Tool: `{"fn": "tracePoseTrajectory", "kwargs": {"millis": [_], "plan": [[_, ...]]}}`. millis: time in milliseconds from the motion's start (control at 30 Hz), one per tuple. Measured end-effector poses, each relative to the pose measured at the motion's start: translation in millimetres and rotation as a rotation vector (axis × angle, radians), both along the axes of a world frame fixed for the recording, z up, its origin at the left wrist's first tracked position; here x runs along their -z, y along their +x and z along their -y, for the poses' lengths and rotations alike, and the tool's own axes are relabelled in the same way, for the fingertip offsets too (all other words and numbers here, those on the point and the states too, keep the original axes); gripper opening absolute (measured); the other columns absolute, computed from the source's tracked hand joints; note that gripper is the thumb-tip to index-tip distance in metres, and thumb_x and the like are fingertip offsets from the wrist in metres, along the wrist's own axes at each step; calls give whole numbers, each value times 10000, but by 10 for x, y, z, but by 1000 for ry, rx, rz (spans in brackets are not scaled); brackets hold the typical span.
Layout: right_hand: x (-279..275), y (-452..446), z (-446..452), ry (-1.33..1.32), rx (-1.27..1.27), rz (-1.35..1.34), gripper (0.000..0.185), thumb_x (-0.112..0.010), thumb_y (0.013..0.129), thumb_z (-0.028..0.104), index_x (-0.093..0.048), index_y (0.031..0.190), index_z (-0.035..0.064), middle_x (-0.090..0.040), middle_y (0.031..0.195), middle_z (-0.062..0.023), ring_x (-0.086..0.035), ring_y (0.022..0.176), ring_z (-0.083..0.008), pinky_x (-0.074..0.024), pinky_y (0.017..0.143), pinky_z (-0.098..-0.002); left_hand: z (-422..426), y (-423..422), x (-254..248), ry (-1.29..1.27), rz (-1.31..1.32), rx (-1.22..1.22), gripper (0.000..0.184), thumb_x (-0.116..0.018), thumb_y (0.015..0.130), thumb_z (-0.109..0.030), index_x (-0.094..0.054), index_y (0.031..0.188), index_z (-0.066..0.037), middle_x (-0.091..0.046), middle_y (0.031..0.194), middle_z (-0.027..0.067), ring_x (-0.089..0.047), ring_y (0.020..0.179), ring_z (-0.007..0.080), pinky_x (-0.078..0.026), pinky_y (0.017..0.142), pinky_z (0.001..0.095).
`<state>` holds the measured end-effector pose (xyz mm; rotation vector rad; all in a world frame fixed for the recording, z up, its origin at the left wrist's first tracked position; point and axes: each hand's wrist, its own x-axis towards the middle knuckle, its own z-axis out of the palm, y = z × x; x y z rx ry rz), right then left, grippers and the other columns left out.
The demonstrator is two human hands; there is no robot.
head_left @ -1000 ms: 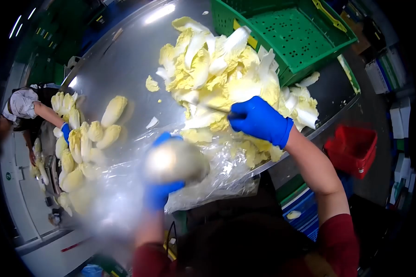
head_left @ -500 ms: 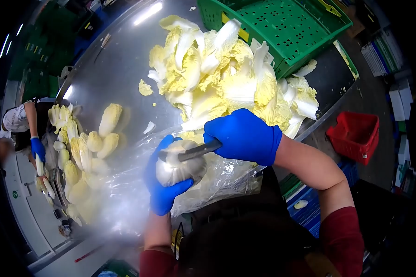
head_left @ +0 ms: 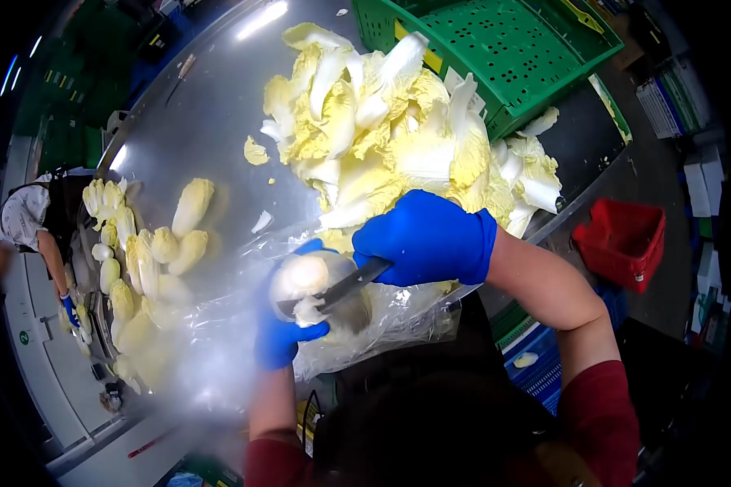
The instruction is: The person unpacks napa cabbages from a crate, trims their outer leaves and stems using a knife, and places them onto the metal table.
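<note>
My left hand [head_left: 278, 334], in a blue glove, is wrapped round a cabbage head [head_left: 300, 276] with its pale base facing up. In my blue-gloved right hand [head_left: 426, 238] is a knife [head_left: 353, 280], its blade across the base. A small cut piece [head_left: 309, 311] lies against the blade. Beyond my hands is a big heap of loose yellow-white leaves [head_left: 414, 154]. Clear plastic film [head_left: 398, 321] spreads below them on the metal table [head_left: 211, 105].
Several trimmed heads [head_left: 193, 207] lie at the left, near a co-worker's gloved hand [head_left: 71, 310]. A green crate [head_left: 503, 65] stands at the table's back right. On the floor at the right is a red bin [head_left: 621, 243]. Another knife [head_left: 185, 67] lies near the far edge.
My right hand has brought the knife onto the cabbage base, and a small piece has been cut at it. The co-worker's hand has moved down at the left.
</note>
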<state>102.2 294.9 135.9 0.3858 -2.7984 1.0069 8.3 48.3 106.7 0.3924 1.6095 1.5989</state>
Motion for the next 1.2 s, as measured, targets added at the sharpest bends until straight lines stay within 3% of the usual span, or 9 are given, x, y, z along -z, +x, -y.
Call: {"fn": "tracePoseTrajectory", "kwargs": {"millis": [100, 333, 533, 667, 833, 900, 1033, 1167, 1200], "plan": [[17, 49, 17, 47, -12, 2, 95, -658, 753, 245, -614, 738, 163, -602, 679, -72, -605, 580, -300, -476, 526, -401, 66, -36, 180, 133, 140, 200, 902, -795, 469, -83, -483, 1312, -5, -581, 1238, 106, -549, 1149, 227, -444, 981, 375], [-35, 155, 57, 55, -52, 5, 75, -635, 764, 228, -600, 756, 162, -595, 695, -58, -603, 573, -290, -463, 510, -387, 108, 26, 327, 90, -59, 181, 418, -653, 862, -161, -530, 1219, 21, -630, 1117, 128, -637, 958, 184, -534, 838, 322], [-17, 228, 76, 52, -60, 7, 67, -630, 766, 223, -597, 758, 165, -595, 708, -56, -610, 594, -285, -467, 521, -386, 227, 58, 481, 159, 403, 210, 444, -684, 835, -163, -534, 1210, 21, -641, 1101, 133, -635, 989, 193, -531, 869, 324], [28, 277, 115, 63, -66, 44, 72, -633, 767, 230, -601, 761, 166, -600, 705, -60, -614, 606, -286, -470, 528, -387, 119, 45, 274, 172, 31, 394, 486, -713, 803, -126, -522, 1224, 24, -619, 1149, 134, -626, 986, 198, -519, 885, 304], [126, 282, 169, -9, -4, 35, 62, -646, 757, 212, -608, 759, 163, -611, 708, -70, -615, 617, -297, -478, 550, -385, 132, 141, 219, 29, 634, 162, 650, -797, 653, -105, -534, 1239, -2, -586, 1227, 122, -577, 1082, 185, -455, 957, 299], [171, 292, 147, -37, 18, 57, 59, -650, 748, 195, -606, 760, 157, -613, 704, -78, -611, 623, -310, -478, 560, -393, 103, 141, 260, 241, 395, 346, 684, -793, 627, -86, -528, 1253, -14, -587, 1222, 117, -571, 1093, 183, -457, 941, 310], [308, 271, -14, -76, 117, 171, 51, -637, 745, 169, -608, 766, 132, -615, 688, -108, -604, 645, -346, -482, 591, -424, 288, 116, 419, 61, 132, 243, 512, -687, 835, -180, -487, 1246, 51, -602, 1159, 200, -587, 1091, 280, -482, 945, 411], [275, 279, -21, -45, 168, 204, 70, -631, 765, 187, -621, 767, 118, -620, 691, -119, -617, 660, -340, -490, 608, -431, 290, 59, 610, 133, 164, 259, 504, -656, 863, -174, -461, 1259, 69, -586, 1149, 247, -602, 1038, 333, -501, 891, 453], [240, 290, -6, -47, 168, 196, 52, -630, 758, 169, -605, 757, 124, -610, 688, -116, -608, 653, -340, -483, 600, -423, 242, 108, 561, 255, 634, 73, 504, -632, 884, -199, -452, 1263, 79, -579, 1155, 254, -606, 1021, 344, -506, 883, 461]]}}
